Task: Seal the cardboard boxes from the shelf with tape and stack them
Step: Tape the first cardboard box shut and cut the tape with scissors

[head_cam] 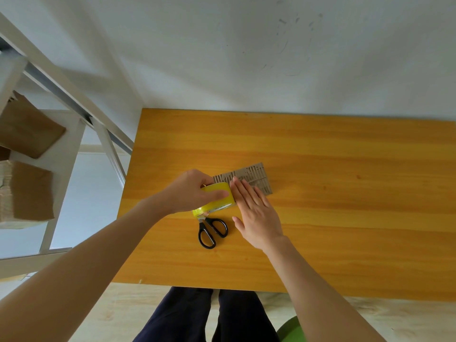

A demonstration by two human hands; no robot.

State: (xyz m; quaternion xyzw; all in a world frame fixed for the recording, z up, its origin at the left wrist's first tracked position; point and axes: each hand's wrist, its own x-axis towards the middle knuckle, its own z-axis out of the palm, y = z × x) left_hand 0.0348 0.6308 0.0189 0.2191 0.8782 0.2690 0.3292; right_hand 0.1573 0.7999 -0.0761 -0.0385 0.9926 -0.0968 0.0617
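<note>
Fingers (pixel 206 180) and thumb of the left hand (pixel 190 193) curl round a yellow tape roll (pixel 222 202), held over the near-left part of the counter (pixel 333 218). The right hand (pixel 257 214) is flat, fingers straight and together, gripping nothing; its fingertips lie over a flat piece of corrugated cardboard (pixel 257 174) on the counter beside the roll, contact not discernible. Black-handled scissors (pixel 212 230) lie just nearer the person. At far left, the white shelf (pixel 66 156) carries the upper cardboard box (pixel 27 129) and lower cardboard box (pixel 27 191), well apart from both hands.
</note>
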